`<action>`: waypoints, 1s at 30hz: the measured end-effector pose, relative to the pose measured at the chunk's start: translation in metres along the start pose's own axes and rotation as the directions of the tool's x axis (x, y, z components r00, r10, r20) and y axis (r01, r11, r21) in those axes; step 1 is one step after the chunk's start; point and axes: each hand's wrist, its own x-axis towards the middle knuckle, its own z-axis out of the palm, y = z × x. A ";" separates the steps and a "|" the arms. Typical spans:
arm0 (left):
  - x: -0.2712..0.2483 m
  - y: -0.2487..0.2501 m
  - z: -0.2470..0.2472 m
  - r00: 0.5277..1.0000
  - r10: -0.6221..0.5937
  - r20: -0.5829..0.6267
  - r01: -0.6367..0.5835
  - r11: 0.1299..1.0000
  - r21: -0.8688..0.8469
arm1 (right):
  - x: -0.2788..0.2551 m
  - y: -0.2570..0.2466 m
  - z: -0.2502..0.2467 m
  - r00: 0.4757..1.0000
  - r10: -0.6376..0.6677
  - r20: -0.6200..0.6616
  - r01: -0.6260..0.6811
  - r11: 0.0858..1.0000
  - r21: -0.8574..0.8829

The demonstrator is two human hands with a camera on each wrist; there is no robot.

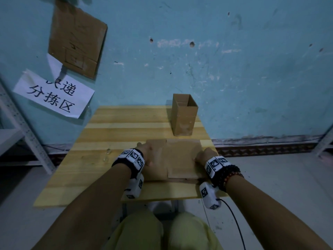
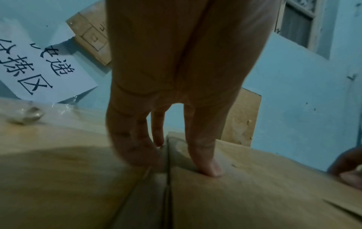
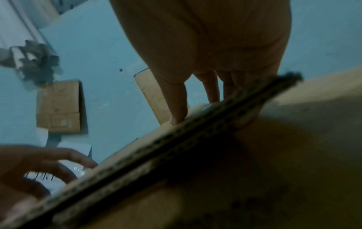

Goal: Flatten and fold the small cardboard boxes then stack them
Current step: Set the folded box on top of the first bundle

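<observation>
A flattened brown cardboard box lies on the wooden table, near its front right. My left hand holds its left edge, the thumb on top and the fingers curled down along the side. At the right edge, my right hand pinches it, with the thumb above and the fingers going under the corrugated edge, which looks slightly raised. Behind it an open cardboard box stands upright near the wall; the same box shows past my left thumb.
The blue wall stands right behind the table. On it hang a cardboard sheet and a white paper sign. A metal shelf frame is at the far left. A small crumpled clear scrap lies on the table's left part.
</observation>
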 end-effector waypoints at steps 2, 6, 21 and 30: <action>0.001 0.001 -0.001 0.996 0.060 0.064 -0.074 0.968 0.238 | 0.001 -0.005 0.008 0.999 -0.013 -0.042 0.010 0.998 -0.069; -0.004 0.002 0.004 0.986 0.145 -0.078 -0.119 0.954 0.274 | 0.003 -0.012 0.011 1.000 -0.031 -0.005 0.029 0.988 -0.152; -0.030 0.024 0.004 0.934 0.314 0.171 -0.356 0.857 0.373 | 0.004 -0.009 0.003 0.984 -0.108 0.144 0.139 0.964 -0.226; -0.024 0.012 0.010 0.967 0.224 0.123 -0.255 0.877 0.408 | 0.000 -0.009 0.006 0.951 -0.169 0.259 0.269 0.864 -0.426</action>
